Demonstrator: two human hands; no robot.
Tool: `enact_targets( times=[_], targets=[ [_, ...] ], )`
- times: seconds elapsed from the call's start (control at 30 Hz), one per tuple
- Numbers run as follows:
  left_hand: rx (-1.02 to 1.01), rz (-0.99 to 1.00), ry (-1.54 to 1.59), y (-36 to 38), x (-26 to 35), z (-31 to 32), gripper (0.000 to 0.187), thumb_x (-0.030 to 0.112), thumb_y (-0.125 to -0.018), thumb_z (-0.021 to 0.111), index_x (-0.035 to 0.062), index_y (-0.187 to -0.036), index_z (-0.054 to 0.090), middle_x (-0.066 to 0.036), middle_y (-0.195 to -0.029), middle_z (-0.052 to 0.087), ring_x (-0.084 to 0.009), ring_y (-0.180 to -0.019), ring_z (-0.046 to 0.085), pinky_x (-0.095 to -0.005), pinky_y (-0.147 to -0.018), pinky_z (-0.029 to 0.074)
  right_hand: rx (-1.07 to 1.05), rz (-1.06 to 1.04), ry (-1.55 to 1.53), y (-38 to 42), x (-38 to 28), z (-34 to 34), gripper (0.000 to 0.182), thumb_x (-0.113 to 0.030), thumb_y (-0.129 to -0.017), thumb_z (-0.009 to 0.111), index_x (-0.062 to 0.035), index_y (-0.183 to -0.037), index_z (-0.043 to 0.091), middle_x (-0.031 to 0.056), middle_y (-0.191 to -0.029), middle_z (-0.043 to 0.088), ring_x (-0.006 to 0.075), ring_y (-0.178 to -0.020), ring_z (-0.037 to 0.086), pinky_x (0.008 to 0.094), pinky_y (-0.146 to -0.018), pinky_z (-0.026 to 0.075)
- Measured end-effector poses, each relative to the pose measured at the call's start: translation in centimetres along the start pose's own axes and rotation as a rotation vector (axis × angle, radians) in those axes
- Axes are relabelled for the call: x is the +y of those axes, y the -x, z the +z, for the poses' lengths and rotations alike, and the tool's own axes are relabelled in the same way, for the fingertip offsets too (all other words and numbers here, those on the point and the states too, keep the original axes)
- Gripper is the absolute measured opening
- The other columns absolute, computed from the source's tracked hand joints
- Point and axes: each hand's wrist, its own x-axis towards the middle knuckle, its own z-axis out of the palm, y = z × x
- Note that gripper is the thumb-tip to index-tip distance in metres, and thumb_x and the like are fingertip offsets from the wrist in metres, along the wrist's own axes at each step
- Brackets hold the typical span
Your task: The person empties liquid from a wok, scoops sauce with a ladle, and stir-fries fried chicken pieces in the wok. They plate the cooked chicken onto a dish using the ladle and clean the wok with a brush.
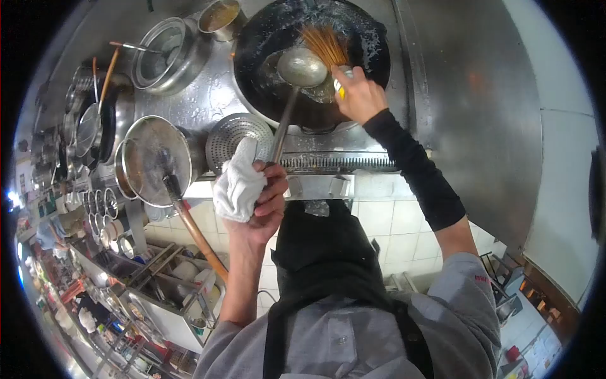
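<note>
My left hand (270, 201) is closed around a folded white cloth (238, 183) and the lower end of a long ladle handle. The metal ladle (302, 67) reaches up into a big black wok (262, 38), its round bowl over the wet bottom. In my right hand (363, 95) is a bamboo wok brush (325, 45), gripped at its whitish and yellow wrapped end. Its brown bristles fan out inside the wok, just right of the ladle bowl. Shallow liquid and pale streaks show on the wok's surface.
Left of the wok stand a perforated strainer (221, 142), a wood-handled fine sieve (158, 161) over a pot, a lidded steel pot (161, 54) and a small pot of brownish liquid (219, 16). A slotted drain (341, 162) runs along the stove's front. Steel counter (467, 101) lies at right.
</note>
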Motion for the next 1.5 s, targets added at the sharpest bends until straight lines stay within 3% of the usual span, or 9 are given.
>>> enact_targets(
  times=[0.37,0.47,0.57,0.93,1.0,1.1,1.33,1.4,1.5],
  targets=[
    [0.002,0.124,-0.063,-0.3,-0.6,1.7,0.034,0.028,-0.089,0.063,-0.0051,-0.096,0.060,-0.011,-0.087,0.052,-0.0153,-0.064,0.049,-0.0216,-0.044,0.044,-0.122,0.064,-0.503,-2.8,1.9,3.7,0.039,-0.029,-0.079,0.078,-0.0123,-0.114,0.072,0.0157,-0.100,0.073,0.0325,-0.090,0.072,0.0370,-0.080,0.057],
    [0.400,0.385,-0.964,-0.3,-1.9,-0.4,0.047,0.039,-0.089,0.065,-0.0069,-0.099,0.064,-0.008,-0.066,0.062,-0.0205,-0.069,0.069,-0.0289,-0.054,0.055,-0.146,0.069,-0.351,-4.1,6.4,0.5,0.038,-0.034,-0.073,0.079,-0.0198,-0.109,0.076,0.0100,-0.108,0.074,0.0327,-0.096,0.071,0.0385,-0.088,0.056],
    [0.566,0.352,-2.432,0.7,-4.5,-0.6,0.063,0.040,-0.079,0.074,-0.0072,-0.119,0.062,-0.029,-0.111,0.065,-0.0402,-0.098,0.069,-0.0459,-0.088,0.055,0.031,0.175,-0.167,-2.8,6.7,-3.4,0.036,-0.028,-0.076,0.075,-0.0115,-0.107,0.075,0.0190,-0.101,0.073,0.0391,-0.096,0.069,0.0447,-0.087,0.055],
    [0.462,0.437,-2.196,4.3,-4.0,-7.1,0.065,0.040,-0.072,0.073,-0.0130,-0.109,0.065,-0.032,-0.112,0.065,-0.0445,-0.104,0.065,-0.0471,-0.093,0.053,0.113,0.067,-1.047,-10.7,5.3,2.1,0.032,-0.013,-0.080,0.081,-0.0016,-0.109,0.072,0.0110,-0.100,0.071,0.0197,-0.093,0.065,0.0324,-0.082,0.052],
    [0.484,0.411,-2.266,3.5,-3.6,-9.2,0.063,0.038,-0.069,0.073,-0.0128,-0.106,0.065,-0.031,-0.108,0.066,-0.0450,-0.101,0.066,-0.0481,-0.090,0.053,-0.282,0.118,-0.691,-13.9,6.6,4.0,0.034,-0.011,-0.074,0.078,-0.0027,-0.107,0.073,0.0128,-0.096,0.071,0.0256,-0.092,0.067,0.0379,-0.084,0.051],
    [0.465,0.478,-2.299,4.2,-4.0,-9.8,0.055,0.036,-0.069,0.073,-0.0083,-0.101,0.067,-0.031,-0.104,0.066,-0.0452,-0.098,0.066,-0.0492,-0.086,0.054,-0.116,-0.013,-0.130,-14.9,3.0,0.9,0.037,-0.013,-0.071,0.076,-0.0044,-0.107,0.073,0.0161,-0.098,0.072,0.0295,-0.093,0.068,0.0390,-0.084,0.051],
    [0.327,0.485,-2.414,6.3,-3.8,-9.2,0.048,0.035,-0.067,0.076,-0.0042,-0.094,0.068,-0.028,-0.111,0.064,-0.0442,-0.092,0.067,-0.0499,-0.082,0.055,-0.232,0.113,0.028,-15.7,1.1,-1.2,0.038,-0.023,-0.073,0.075,-0.0037,-0.106,0.072,0.0193,-0.101,0.071,0.0364,-0.095,0.068,0.0448,-0.086,0.051],
    [0.224,0.530,-2.494,8.3,-5.3,-7.3,0.047,0.034,-0.067,0.077,-0.0044,-0.092,0.068,-0.026,-0.109,0.064,-0.0441,-0.090,0.067,-0.0502,-0.081,0.055,0.038,-0.111,-0.160,-16.4,0.6,2.6,0.035,-0.023,-0.079,0.074,-0.0058,-0.109,0.071,0.0172,-0.103,0.071,0.0336,-0.093,0.068,0.0434,-0.087,0.053],
    [0.057,0.350,-2.475,8.2,-7.2,-4.0,0.048,0.036,-0.068,0.078,0.0001,-0.099,0.070,-0.022,-0.114,0.061,-0.0430,-0.094,0.066,-0.0498,-0.085,0.055,-0.192,-0.145,-0.631,-16.6,-0.1,9.1,0.027,-0.019,-0.081,0.075,-0.0089,-0.106,0.070,0.0112,-0.096,0.072,0.0244,-0.088,0.069,0.0367,-0.079,0.054]
  ],
)
